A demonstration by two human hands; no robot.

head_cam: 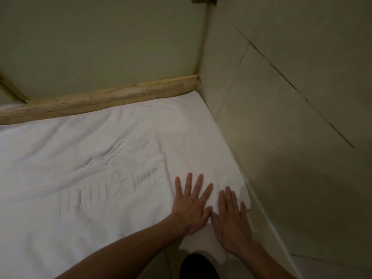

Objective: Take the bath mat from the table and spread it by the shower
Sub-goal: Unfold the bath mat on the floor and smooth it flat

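Note:
The white bath mat point(96, 158) lies spread flat on the floor, with raised lettering woven into its middle and a few soft creases above it. Its far edge runs along the tan stone shower threshold point(112, 96). Its right edge meets the tiled wall. My left hand point(192, 202) presses flat on the mat near its right end, fingers straight and spread. My right hand point(231, 216) lies flat beside it on the mat's near right corner, thumbs almost touching.
A beige tiled wall point(291, 121) rises close on the right. Frosted shower glass point(100, 41) stands behind the threshold, with a vertical frame strip at the corner. Bare floor tile and a dark knee point(198, 266) show at the bottom.

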